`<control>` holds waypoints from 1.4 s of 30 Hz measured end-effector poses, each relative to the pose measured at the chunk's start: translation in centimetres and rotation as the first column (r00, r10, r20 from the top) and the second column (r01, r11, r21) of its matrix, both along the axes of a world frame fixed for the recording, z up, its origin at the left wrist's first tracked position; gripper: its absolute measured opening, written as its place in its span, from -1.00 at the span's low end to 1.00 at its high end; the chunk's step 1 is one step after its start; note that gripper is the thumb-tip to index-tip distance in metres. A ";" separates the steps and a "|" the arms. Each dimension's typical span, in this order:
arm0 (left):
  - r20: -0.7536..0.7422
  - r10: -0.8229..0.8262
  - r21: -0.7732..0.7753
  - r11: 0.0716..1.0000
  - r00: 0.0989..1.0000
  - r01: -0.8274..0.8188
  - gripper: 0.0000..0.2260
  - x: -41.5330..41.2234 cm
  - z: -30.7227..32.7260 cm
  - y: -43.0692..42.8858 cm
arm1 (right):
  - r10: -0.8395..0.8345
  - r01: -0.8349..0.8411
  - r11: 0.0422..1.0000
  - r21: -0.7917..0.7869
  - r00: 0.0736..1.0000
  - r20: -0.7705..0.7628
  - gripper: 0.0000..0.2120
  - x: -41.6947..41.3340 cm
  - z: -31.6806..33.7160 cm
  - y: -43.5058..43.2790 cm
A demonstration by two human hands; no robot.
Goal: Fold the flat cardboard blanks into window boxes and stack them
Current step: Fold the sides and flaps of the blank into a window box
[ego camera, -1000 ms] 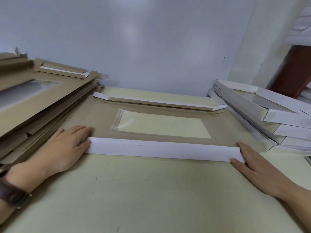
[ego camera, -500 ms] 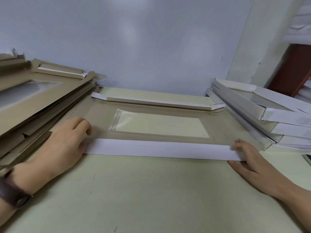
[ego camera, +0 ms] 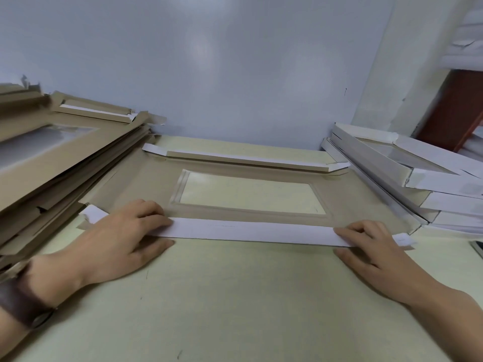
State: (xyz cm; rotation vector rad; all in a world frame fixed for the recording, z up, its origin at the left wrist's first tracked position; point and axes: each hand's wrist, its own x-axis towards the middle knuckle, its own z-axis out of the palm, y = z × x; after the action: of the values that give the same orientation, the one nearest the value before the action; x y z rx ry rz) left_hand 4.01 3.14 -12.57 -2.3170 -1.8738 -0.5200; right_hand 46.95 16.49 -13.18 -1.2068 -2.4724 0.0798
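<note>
Lowest in the frame, the pale green worktop [ego camera: 235,309] carries both forearms, the left one with a brown wrist strap [ego camera: 21,304]. The left hand [ego camera: 125,239] grips the left end of the white near flap [ego camera: 251,231], fingers curled over its top and thumb against its near edge; the right hand [ego camera: 371,246] grips the right end the same way. The flap belongs to the brown cardboard blank [ego camera: 352,199] lying flat at mid-frame, its clear window [ego camera: 248,194] showing the worktop beneath. Beyond it, the far flap [ego camera: 245,160] stands folded up. A sloping pile of flat blanks [ego camera: 65,163] fills the left of the frame, a stack of folded boxes [ego camera: 418,178] the right, both before the pale wall [ego camera: 209,74].
</note>
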 end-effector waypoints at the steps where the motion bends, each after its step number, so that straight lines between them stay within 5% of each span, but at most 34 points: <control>1: -0.009 0.001 -0.019 1.000 1.000 -0.001 -0.54 0.2 0.1 0.0 | 0.024 -0.024 1.000 0.011 1.000 0.003 -0.67 -0.3 0.0 0.0; 20: -0.082 0.067 0.124 0.991 0.994 -0.056 -0.49 1.2 0.8 1.0 | -0.033 0.031 0.999 0.023 0.993 0.114 -0.74 -1.7 1.6 0.6; 27: -0.107 0.178 0.074 0.982 0.978 -0.171 -0.44 -0.5 0.7 0.9 | -0.111 0.110 0.994 0.016 0.987 0.116 -0.66 -0.9 2.0 1.3; 32: -0.136 0.219 0.015 0.976 0.966 -0.219 -0.55 -3.1 0.5 0.8 | -0.226 0.226 0.974 0.033 0.928 0.297 -0.71 1.5 2.2 2.1; 42: -0.211 0.382 -0.025 0.918 0.900 -0.395 -0.51 -4.4 0.0 1.2 | -0.237 0.259 0.965 -0.033 0.922 0.306 -0.65 2.6 1.5 4.3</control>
State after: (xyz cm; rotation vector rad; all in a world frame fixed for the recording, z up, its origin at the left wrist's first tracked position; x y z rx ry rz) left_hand -0.41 4.38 -12.55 -1.8641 -2.1952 -0.1666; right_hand 49.56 20.80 -11.67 -1.6635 -2.5591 -0.0902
